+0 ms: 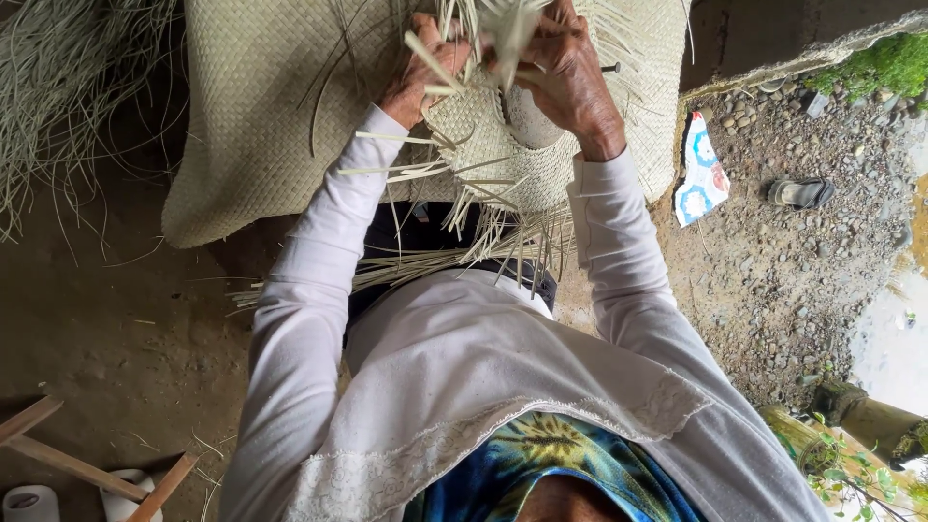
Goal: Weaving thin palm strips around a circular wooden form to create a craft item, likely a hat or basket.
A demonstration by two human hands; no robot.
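Note:
My left hand and my right hand are raised together in front of me at the top of the view. Both pinch pale flat straw strips that stick up from a small half-woven piece. The woven piece hangs between my wrists, and its loose strip ends fan out over my lap. Under it lies a large woven mat of the same pale straw. My long white sleeves cover both arms.
A heap of loose straw strands lies at the top left on the dirt floor. Wooden legs and white cups are at the bottom left. To the right are gravel ground, a colourful wrapper, a sandal and green plants.

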